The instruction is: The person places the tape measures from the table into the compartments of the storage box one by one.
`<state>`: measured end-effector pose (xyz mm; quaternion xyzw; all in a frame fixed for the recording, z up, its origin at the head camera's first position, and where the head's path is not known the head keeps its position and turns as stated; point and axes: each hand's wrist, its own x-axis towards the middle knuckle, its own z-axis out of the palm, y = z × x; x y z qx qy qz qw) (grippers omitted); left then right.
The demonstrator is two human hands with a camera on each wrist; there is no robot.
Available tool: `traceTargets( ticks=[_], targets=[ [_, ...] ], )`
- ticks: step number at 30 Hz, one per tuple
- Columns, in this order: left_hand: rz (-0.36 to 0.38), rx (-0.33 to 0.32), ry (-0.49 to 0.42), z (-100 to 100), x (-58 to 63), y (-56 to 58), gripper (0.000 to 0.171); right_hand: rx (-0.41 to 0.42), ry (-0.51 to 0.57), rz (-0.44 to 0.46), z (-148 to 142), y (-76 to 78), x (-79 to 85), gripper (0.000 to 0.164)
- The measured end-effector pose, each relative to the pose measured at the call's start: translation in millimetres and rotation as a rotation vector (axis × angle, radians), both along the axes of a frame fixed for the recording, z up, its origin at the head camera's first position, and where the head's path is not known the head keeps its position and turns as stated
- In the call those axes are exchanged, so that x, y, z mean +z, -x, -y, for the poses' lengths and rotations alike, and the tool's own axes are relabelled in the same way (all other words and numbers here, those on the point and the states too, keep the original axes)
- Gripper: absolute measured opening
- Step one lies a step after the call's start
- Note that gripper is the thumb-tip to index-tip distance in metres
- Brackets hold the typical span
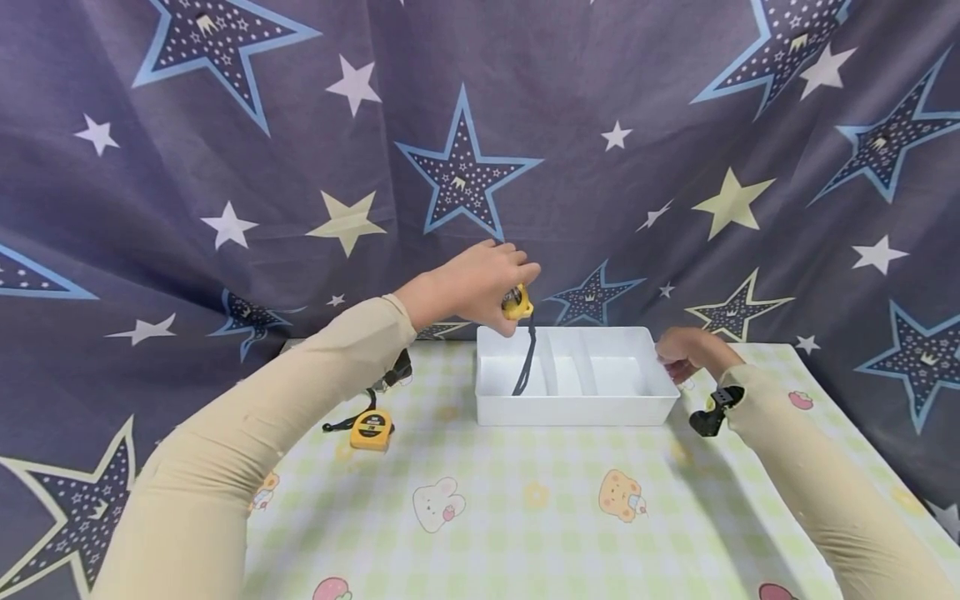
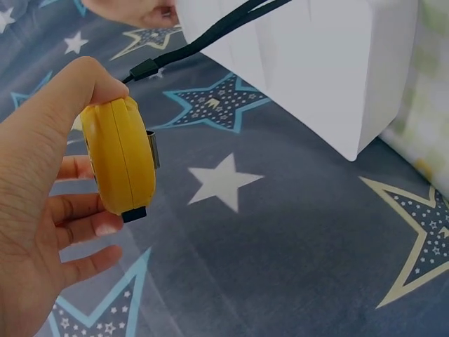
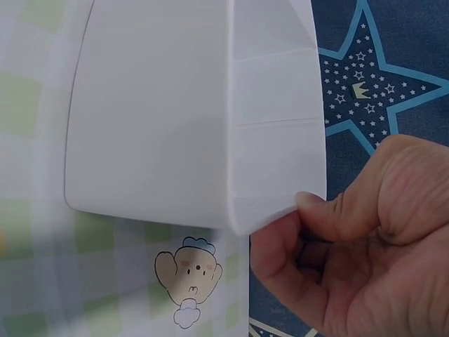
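Observation:
A yellow tape measure (image 2: pixel 121 158) with a black wrist strap is held by my left hand (image 1: pixel 482 282), thumb on one end and fingers along its side. In the head view it hangs above the left part of a white divided box (image 1: pixel 577 410), its strap dangling in front of the box's left compartment. My right hand (image 1: pixel 693 352) pinches the box's right end wall between thumb and fingers, as the right wrist view shows (image 3: pixel 337 246). Another yellow tape measure (image 1: pixel 371 430) with a black strap lies on the table, left of the box.
A checked cloth with cartoon prints covers the table (image 1: pixel 525 533). Behind it hangs a dark curtain (image 1: pixel 570 100) with stars. A black object (image 1: pixel 400 368), partly hidden by the left forearm, appears near the table's back left. The right wrist carries a black device (image 1: pixel 716 410).

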<state>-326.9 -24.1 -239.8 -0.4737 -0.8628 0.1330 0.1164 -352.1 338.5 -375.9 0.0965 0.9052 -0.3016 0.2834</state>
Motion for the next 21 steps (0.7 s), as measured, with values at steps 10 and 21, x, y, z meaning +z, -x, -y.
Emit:
traceTargets(
  ticks=[10,21],
  targets=[
    [0.019,-0.01,0.011,-9,-15.8,2.4,0.064,0.002,-0.014,0.015,2,-0.2,2.2,0.015],
    [-0.011,-0.034,0.013,-13,-36.7,5.7,0.07,0.0,-0.009,-0.009,-1,1.0,-2.1,0.016]
  ],
)
